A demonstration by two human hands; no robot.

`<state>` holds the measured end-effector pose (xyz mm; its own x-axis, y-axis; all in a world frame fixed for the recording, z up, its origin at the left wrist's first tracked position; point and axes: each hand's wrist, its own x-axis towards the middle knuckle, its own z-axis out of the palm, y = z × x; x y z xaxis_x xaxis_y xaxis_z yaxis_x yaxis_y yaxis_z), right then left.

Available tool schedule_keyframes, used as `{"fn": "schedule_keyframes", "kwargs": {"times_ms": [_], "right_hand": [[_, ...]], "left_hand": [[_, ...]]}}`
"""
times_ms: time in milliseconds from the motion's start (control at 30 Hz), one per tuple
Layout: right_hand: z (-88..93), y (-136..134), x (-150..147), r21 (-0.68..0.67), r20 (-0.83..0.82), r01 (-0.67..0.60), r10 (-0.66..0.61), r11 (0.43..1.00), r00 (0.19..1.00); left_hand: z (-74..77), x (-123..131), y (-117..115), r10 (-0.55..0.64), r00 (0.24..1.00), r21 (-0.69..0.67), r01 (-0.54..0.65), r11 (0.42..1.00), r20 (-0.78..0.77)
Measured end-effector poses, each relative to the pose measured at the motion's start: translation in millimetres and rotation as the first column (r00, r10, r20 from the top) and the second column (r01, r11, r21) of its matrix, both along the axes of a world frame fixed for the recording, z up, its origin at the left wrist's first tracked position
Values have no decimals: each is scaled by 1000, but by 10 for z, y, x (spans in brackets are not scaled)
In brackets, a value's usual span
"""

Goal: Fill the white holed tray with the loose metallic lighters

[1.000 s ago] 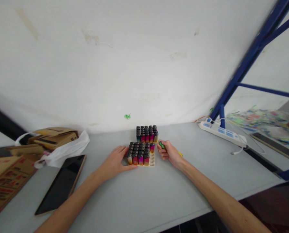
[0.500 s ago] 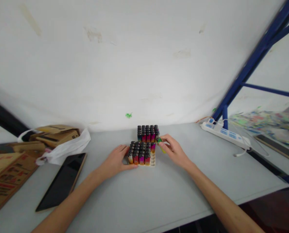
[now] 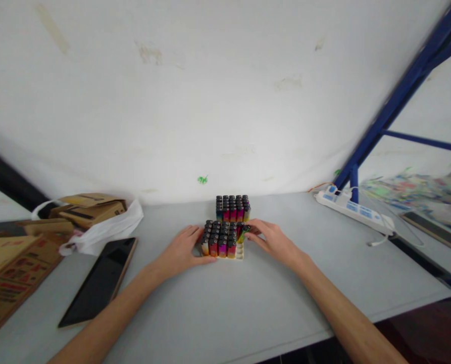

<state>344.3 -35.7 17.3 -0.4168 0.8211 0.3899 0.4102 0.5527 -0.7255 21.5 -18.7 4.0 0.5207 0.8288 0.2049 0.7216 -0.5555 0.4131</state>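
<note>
Several upright lighters [image 3: 218, 237] with black tops and coloured bodies stand in rows in a white tray [image 3: 239, 256]. My left hand [image 3: 183, 248] holds the tray's left side, with the thumb along the front and the fingers towards the back. In the right-hand column, my right hand [image 3: 268, 240] pinches a yellow-green lighter [image 3: 242, 235], which stands slightly tilted over the tray. In front of it, bare round slots show in that column. Right behind is a second block of lighters [image 3: 233, 208], packed upright.
A dark tablet [image 3: 98, 283] lies on the grey table [image 3: 225, 308] at left, near a white plastic bag [image 3: 106, 230] and cardboard boxes [image 3: 22, 273]. On the right are a white power strip [image 3: 354, 210] with cables and a blue metal frame [image 3: 392, 101]. A white wall rises behind.
My right hand has moved slightly left, bringing the yellow-green lighter from beside the tray to its right-hand column. My left hand has kept its place on the tray.
</note>
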Motion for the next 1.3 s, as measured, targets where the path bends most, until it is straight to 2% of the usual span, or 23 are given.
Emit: {"fn": "schedule_keyframes", "kwargs": {"times_ms": [233, 333, 400, 467, 567, 667, 733, 800, 933, 1000, 1067, 1167, 1300], "right_hand": [[-51, -11, -112, 1, 61, 60, -60, 998, 996], [-7, 13, -77, -1, 115, 84, -83, 996, 990], [38, 50, 56, 21, 148, 139, -140, 990, 979], [60, 102, 258, 66, 183, 242, -250, 968, 951], [20, 180, 568, 127, 239, 359, -380, 925, 894], [-73, 233, 747, 40, 313, 357, -350, 933, 883], [-119, 257, 770, -54, 348, 323, -285, 945, 893], [-135, 274, 736, -86, 349, 299, -253, 950, 902], [-109, 284, 593, -2, 296, 292, -278, 956, 914], [-93, 273, 515, 41, 232, 282, -284, 958, 930], [-87, 258, 440, 26, 139, 283, -284, 959, 949], [-93, 238, 334, -154, -16, 273, -279, 949, 960], [-73, 202, 220, -414, -191, 167, -264, 895, 945]], "left_hand": [[-9, -10, 15, -4, 1000, 4, 3, 1000, 28], [-2, -17, 17, -12, 1000, 2, 12, 1000, 23], [-3, -19, 19, -15, 1000, 7, 15, 1000, 12], [-8, -20, 21, -19, 1000, 16, 19, 1000, 9], [-13, -17, 21, -20, 1000, 23, 20, 1000, 10], [-16, -13, 21, -15, 1000, 13, 15, 1000, -7], [-20, -12, 23, -9, 1000, 17, 9, 1000, -7], [-24, -13, 26, -5, 1000, 27, 5, 1000, 0], [-25, -17, 29, -2, 1000, 19, 3, 1000, -11], [-25, -18, 30, -2, 1000, 11, 2, 1000, -15], [-27, -19, 32, -4, 1000, 14, 4, 1000, -7], [-37, -22, 37, -11, 1000, 19, 11, 1000, 3], [-54, -29, 47, -14, 1000, 20, 14, 1000, -9]]}}
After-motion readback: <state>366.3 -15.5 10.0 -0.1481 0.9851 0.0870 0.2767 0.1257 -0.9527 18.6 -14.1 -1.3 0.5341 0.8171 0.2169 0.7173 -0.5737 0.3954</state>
